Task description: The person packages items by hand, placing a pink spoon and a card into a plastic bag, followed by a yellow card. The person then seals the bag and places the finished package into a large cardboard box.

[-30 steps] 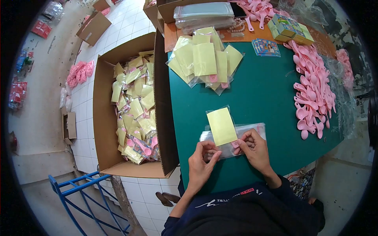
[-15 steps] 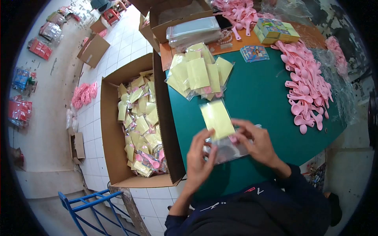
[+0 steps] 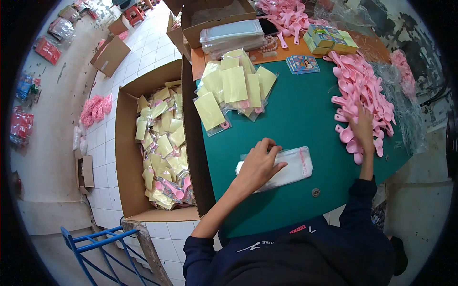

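Spoons (image 3: 360,76) heaped beneath and beyond right hand (image 3: 363,127), likely put there for easy reach; fingers down at them, can't tell if closed on one. Left hand (image 3: 260,164) over near end of bags (image 3: 296,167), thumb and fingers apart, maybe steadying stack. Packs (image 3: 234,85) beyond left hand, box (image 3: 126,148) left of it. Shirt (image 3: 281,255) partly reads "TURE"; cards (image 3: 303,64), beyond both hands, illegible.

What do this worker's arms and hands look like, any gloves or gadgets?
No gadgets or cables in view. The left hand and right hand are human and ungloved. Long, dark navy sleeves end short of the wrists, with no visible markings.
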